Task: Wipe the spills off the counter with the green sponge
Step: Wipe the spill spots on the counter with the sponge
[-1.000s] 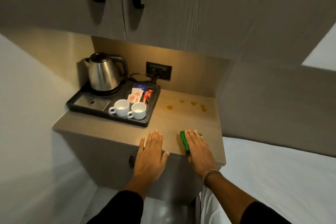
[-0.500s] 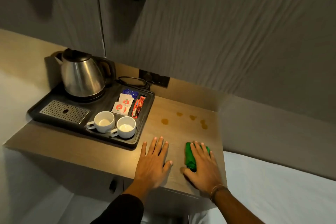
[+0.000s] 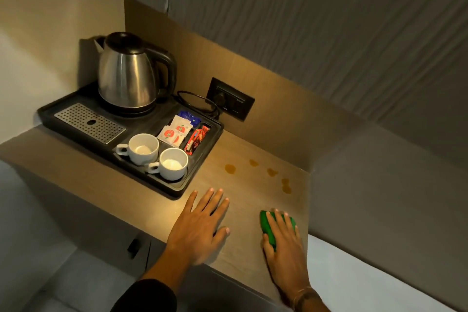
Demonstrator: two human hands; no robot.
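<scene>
A black tray (image 3: 63,119) sat at the left of the frame on a wooden counter (image 3: 243,200), carrying a steel kettle (image 3: 126,76) at its back, a perforated metal grate (image 3: 90,123) at its left and two white cups (image 3: 157,156) at its front edge, with sachets (image 3: 178,129) in the compartment just right of them. A wall socket (image 3: 231,99) showed behind the tray, a black cord looping from it. Low in the centre, the left hand (image 3: 200,225) lay flat on the counter, palm down, fingers loosely spread and holding nothing. Four amber spills (image 3: 271,172) dotted the wood above and between the hands. At lower right, the right hand (image 3: 285,243) pressed down on the green sponge (image 3: 267,227), fingers stretched over its top and thumb at its left side, near the counter's right edge and below the spills, apart from them.
</scene>
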